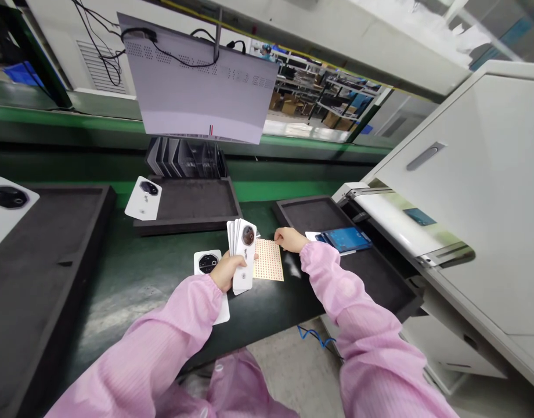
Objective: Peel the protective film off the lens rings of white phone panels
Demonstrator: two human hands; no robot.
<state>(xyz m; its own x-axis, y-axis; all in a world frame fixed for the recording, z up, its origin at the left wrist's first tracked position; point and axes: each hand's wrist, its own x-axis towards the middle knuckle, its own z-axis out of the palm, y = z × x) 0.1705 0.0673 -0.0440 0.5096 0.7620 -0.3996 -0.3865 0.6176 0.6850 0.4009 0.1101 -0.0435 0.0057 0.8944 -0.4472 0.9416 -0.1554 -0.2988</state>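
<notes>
My left hand (226, 271) is closed around a fanned stack of white phone back panels (244, 261), each upper end showing a dark round camera area. Beneath that hand, another white panel (207, 261) with a black camera area lies on the dark green bench. A pale yellow sheet of small red dot stickers (269, 261) lies just right of the stack. At the sheet's upper right corner, my right hand (290, 239) has its fingertips pinched together. Whatever may be between those fingertips is too small to make out.
Black trays stand at the left (44, 244), back (197, 200) and right (310, 212). White panels rest on the left and back trays. A blue-screened phone (346, 238) lies on the right tray, beside a white machine (476, 174). A monitor panel (197, 87) hangs above.
</notes>
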